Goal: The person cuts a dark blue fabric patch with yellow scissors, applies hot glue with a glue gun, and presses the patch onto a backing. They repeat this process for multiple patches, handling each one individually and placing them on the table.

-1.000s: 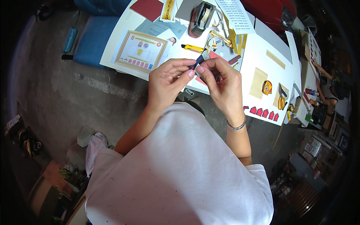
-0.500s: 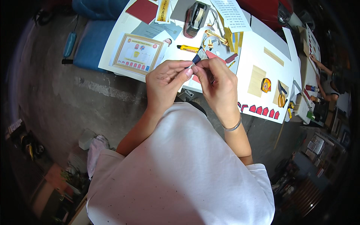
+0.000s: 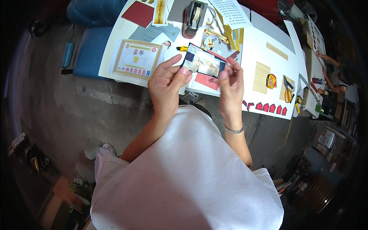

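Over the table's near edge I hold a flat rectangular piece with dark blue edges (image 3: 207, 63), tilted, its face covered with whitish strips that look like tape. My left hand (image 3: 167, 82) pinches its left end, thumb on top and the other fingers spread behind. At its right end is my right hand (image 3: 232, 86), thumb and fingers closed about the edge, slightly blurred. Behind the piece a yellow utility knife (image 3: 182, 49) shows only in part. A red card (image 3: 207, 81) lies on the table just below the piece.
On the white table (image 3: 253, 42) are a tape dispenser (image 3: 193, 19), a framed certificate print (image 3: 137, 59), a dark red square (image 3: 141, 14), gold strips (image 3: 235, 38), pliers (image 3: 287, 91), an orange badge (image 3: 271, 81) and several red cutouts (image 3: 271, 108). Another person's arm (image 3: 329, 59) shows far right.
My hands have moved apart from a close pinch together. The blue-edged piece now lies spread between them, its taped face showing, where before only a small dark part was visible.
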{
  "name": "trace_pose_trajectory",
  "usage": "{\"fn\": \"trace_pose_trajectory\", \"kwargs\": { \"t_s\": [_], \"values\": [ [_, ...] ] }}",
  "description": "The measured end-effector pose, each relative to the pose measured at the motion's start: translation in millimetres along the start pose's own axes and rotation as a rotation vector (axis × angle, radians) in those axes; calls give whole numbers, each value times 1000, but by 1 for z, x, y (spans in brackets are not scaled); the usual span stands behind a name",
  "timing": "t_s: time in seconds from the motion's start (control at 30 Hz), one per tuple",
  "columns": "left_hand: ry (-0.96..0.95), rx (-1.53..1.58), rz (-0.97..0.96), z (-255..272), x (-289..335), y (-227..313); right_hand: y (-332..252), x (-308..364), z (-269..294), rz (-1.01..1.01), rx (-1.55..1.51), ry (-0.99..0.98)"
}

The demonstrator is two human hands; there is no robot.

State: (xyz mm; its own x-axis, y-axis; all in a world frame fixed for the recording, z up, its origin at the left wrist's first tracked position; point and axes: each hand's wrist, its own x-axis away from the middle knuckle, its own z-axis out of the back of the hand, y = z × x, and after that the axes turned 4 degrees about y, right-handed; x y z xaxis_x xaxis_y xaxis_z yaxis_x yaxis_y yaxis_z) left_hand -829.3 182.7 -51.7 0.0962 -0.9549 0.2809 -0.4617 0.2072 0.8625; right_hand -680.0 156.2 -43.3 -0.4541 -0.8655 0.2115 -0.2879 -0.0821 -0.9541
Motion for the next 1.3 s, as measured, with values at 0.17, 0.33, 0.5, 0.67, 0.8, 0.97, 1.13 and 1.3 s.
{"fn": "trace_pose_trajectory", "kwargs": {
  "t_s": [0.17,0.33,0.5,0.67,0.8,0.97,1.13,1.3],
  "values": [
    [-27,-73,44,-8,1,-2,5,1,-9,88,-142,-37],
    [-234,-197,186,1,-8,7,-3,-1,-3,135,-79,-49],
    [-278,-171,158,0,-10,1,10,4,2,37,-364,-111],
    [-223,-160,173,-5,-5,-8,25,8,1,8,-180,-174],
    [-212,-192,158,-1,-6,-2,23,2,6,19,38,-131],
    [-269,-261,61,3,-11,-2,24,4,0,14,-20,-123],
    [-259,-245,-56,3,-9,-18,27,11,-11,21,-68,-48],
    [-176,-316,-199,-3,-1,-23,30,18,-20,87,-77,30]
  ]
}}
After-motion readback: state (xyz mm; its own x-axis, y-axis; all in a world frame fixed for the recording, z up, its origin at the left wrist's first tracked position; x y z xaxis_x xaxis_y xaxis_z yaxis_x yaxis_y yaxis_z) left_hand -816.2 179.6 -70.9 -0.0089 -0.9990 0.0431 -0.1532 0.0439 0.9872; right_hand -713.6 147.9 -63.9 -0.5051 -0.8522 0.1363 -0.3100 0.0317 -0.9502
